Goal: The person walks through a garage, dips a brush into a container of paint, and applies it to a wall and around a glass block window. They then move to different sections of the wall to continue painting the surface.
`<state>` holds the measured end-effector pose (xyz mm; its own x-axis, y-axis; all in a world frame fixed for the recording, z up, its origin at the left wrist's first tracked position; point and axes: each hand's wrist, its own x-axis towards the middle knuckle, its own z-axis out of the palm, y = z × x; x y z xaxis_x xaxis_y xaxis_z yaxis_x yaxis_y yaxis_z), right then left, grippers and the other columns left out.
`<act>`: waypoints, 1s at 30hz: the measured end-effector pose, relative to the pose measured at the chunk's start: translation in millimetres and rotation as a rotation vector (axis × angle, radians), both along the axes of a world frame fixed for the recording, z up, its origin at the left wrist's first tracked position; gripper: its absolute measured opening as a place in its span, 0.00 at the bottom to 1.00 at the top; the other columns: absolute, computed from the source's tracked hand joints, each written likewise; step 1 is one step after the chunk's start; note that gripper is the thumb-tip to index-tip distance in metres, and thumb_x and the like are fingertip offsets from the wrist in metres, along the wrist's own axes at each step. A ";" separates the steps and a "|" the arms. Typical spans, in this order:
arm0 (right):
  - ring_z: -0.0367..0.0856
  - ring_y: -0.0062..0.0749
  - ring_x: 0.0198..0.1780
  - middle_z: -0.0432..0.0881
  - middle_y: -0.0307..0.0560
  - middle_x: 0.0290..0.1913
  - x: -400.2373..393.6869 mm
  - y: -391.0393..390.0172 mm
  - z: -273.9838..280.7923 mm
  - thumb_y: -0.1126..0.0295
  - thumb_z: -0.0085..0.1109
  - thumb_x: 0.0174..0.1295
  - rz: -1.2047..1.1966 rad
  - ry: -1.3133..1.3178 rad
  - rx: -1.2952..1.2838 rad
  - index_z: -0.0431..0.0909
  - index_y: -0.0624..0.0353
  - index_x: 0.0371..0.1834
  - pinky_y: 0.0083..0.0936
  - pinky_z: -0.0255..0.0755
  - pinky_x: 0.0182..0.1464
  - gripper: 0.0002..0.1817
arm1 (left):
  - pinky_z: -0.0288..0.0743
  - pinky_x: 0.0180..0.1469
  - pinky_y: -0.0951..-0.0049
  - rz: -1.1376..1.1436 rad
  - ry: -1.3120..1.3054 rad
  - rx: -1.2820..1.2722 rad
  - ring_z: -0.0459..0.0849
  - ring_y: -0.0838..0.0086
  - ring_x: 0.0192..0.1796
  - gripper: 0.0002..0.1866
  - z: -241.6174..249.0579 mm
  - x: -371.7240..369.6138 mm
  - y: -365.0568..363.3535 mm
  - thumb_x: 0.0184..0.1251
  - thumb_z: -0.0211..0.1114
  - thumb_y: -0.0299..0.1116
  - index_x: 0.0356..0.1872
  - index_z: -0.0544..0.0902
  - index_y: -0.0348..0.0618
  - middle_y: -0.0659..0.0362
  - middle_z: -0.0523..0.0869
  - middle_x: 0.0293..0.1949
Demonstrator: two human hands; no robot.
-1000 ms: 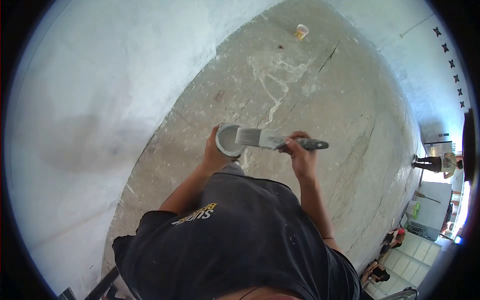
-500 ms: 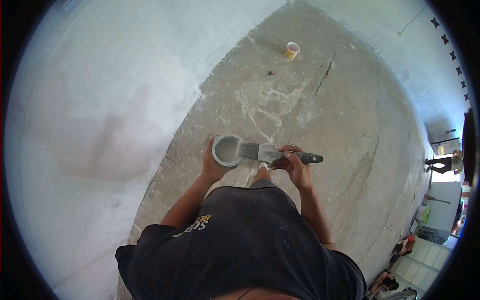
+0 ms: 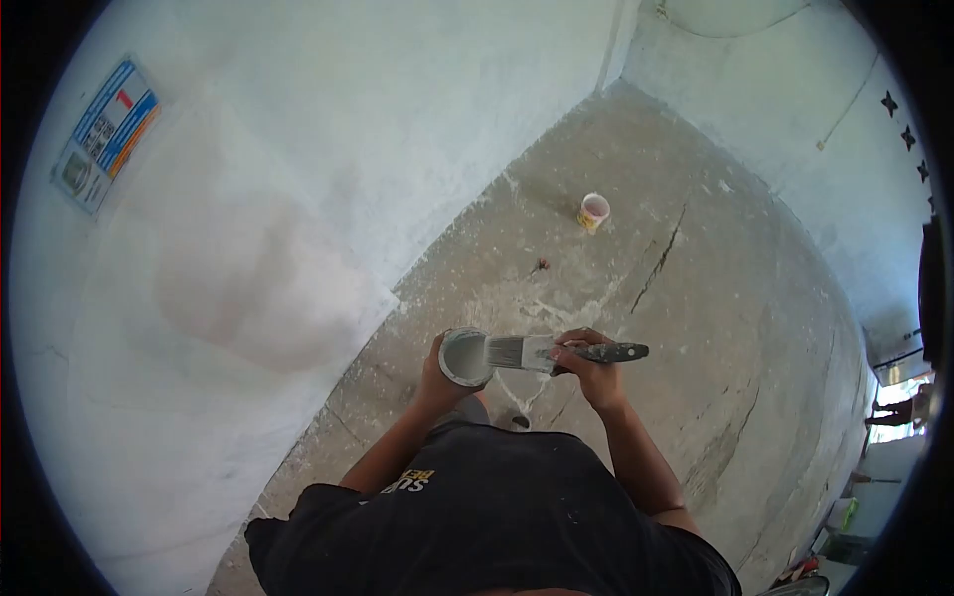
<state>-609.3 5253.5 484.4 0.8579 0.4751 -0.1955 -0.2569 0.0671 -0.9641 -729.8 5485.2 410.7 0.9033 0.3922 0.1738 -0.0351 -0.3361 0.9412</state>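
Observation:
My left hand [image 3: 434, 382] is wrapped round the outside of a small round paint pot [image 3: 464, 358] with pale paint inside and smears on its rim. In my right hand [image 3: 588, 370] is a wide paintbrush [image 3: 616, 353], held level by its dark handle and whitened ferrule. The brush's grey bristles [image 3: 506, 352] point left and overlap the right rim of the pot. Both hands are in front of my body, over the floor.
A whitish wall [image 3: 328, 199] with a printed poster [image 3: 106, 134] rises on the left. On the cracked, paint-spattered concrete floor [image 3: 715, 338] stands a white and yellow tub [image 3: 593, 212]. Another person [image 3: 902, 409] stands at the far right by a bright opening.
My view has tilted up and forward, bringing the poster into sight and shifting the tub lower. Both hands keep their holds, with the bristles still at the pot's rim.

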 end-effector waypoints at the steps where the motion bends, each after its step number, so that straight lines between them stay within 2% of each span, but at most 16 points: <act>1: 0.86 0.29 0.33 0.86 0.50 0.35 27.0 12.4 1.6 0.78 0.68 0.59 0.044 -0.036 -0.014 0.80 0.68 0.44 0.24 0.83 0.37 0.11 | 0.77 0.59 0.62 0.015 0.008 -0.020 0.85 0.61 0.56 0.44 0.7 24.4 6.5 0.39 0.87 0.34 0.60 0.71 0.40 0.50 0.85 0.53; 4: 0.86 0.29 0.35 0.86 0.50 0.36 96.7 54.8 -7.3 0.78 0.67 0.59 0.127 -0.056 -0.043 0.81 0.69 0.45 0.24 0.82 0.38 0.12 | 0.76 0.59 0.64 0.038 -0.064 0.000 0.85 0.62 0.56 0.44 -6.2 90.1 33.7 0.38 0.87 0.32 0.60 0.71 0.40 0.50 0.85 0.52; 7: 0.86 0.28 0.37 0.86 0.51 0.36 161.4 91.1 -13.0 0.77 0.67 0.59 0.143 -0.026 -0.096 0.81 0.69 0.46 0.24 0.82 0.39 0.13 | 0.76 0.59 0.64 0.067 -0.012 0.039 0.84 0.62 0.56 0.44 -12.2 147.5 72.8 0.38 0.87 0.30 0.60 0.70 0.40 0.51 0.85 0.52; 8: 0.86 0.27 0.37 0.87 0.51 0.37 183.4 102.1 -8.3 0.77 0.67 0.59 0.139 -0.035 -0.114 0.81 0.70 0.46 0.23 0.82 0.40 0.13 | 0.71 0.64 0.63 0.064 0.041 -0.037 0.80 0.64 0.59 0.44 -9.9 170.1 84.4 0.37 0.84 0.25 0.60 0.70 0.41 0.53 0.82 0.54; 11: 0.86 0.27 0.37 0.87 0.50 0.37 239.3 129.4 7.5 0.77 0.67 0.59 0.095 -0.067 -0.102 0.81 0.70 0.47 0.23 0.82 0.41 0.14 | 0.76 0.59 0.63 0.087 0.030 -0.067 0.84 0.61 0.56 0.45 -22.2 227.9 121.9 0.39 0.86 0.30 0.61 0.68 0.39 0.51 0.84 0.53; 15: 0.86 0.28 0.37 0.86 0.50 0.37 304.6 155.7 23.9 0.76 0.68 0.60 0.039 -0.208 -0.058 0.82 0.70 0.48 0.23 0.82 0.42 0.14 | 0.77 0.59 0.63 0.044 -0.031 0.056 0.85 0.62 0.55 0.44 0.1 307.1 146.6 0.40 0.86 0.30 0.61 0.68 0.39 0.51 0.85 0.52; 17: 0.87 0.29 0.38 0.86 0.51 0.38 332.3 162.7 32.3 0.76 0.68 0.60 0.032 -0.044 -0.086 0.81 0.70 0.47 0.24 0.83 0.42 0.14 | 0.77 0.58 0.63 -0.020 -0.007 -0.030 0.85 0.61 0.54 0.44 10.6 345.9 151.4 0.41 0.86 0.30 0.61 0.68 0.39 0.51 0.85 0.52; 19: 0.87 0.29 0.38 0.87 0.51 0.38 359.9 157.8 25.9 0.75 0.69 0.60 -0.019 -0.033 -0.058 0.82 0.68 0.47 0.24 0.83 0.42 0.13 | 0.77 0.58 0.63 -0.050 -0.037 0.047 0.85 0.61 0.54 0.43 17.5 383.6 154.6 0.41 0.86 0.31 0.61 0.70 0.39 0.51 0.85 0.51; 23: 0.87 0.30 0.38 0.87 0.51 0.39 426.7 134.1 18.3 0.75 0.68 0.60 -0.143 0.041 0.039 0.82 0.68 0.47 0.25 0.83 0.41 0.13 | 0.77 0.58 0.63 -0.047 -0.014 -0.007 0.85 0.62 0.55 0.44 16.5 453.8 151.9 0.40 0.87 0.32 0.60 0.70 0.40 0.51 0.85 0.50; 25: 0.87 0.30 0.39 0.87 0.52 0.39 462.1 127.2 21.9 0.75 0.68 0.60 -0.150 0.034 0.042 0.81 0.68 0.48 0.25 0.83 0.41 0.13 | 0.77 0.58 0.63 -0.045 0.031 -0.012 0.85 0.62 0.55 0.44 14.2 491.6 144.6 0.40 0.87 0.32 0.60 0.70 0.40 0.51 0.85 0.51; 30: 0.87 0.30 0.39 0.86 0.51 0.39 550.2 100.4 14.9 0.76 0.68 0.60 -0.070 -0.018 0.011 0.81 0.69 0.48 0.25 0.84 0.41 0.14 | 0.77 0.58 0.62 -0.056 -0.083 -0.041 0.85 0.61 0.55 0.43 10.4 581.4 104.5 0.39 0.87 0.34 0.59 0.71 0.39 0.51 0.85 0.51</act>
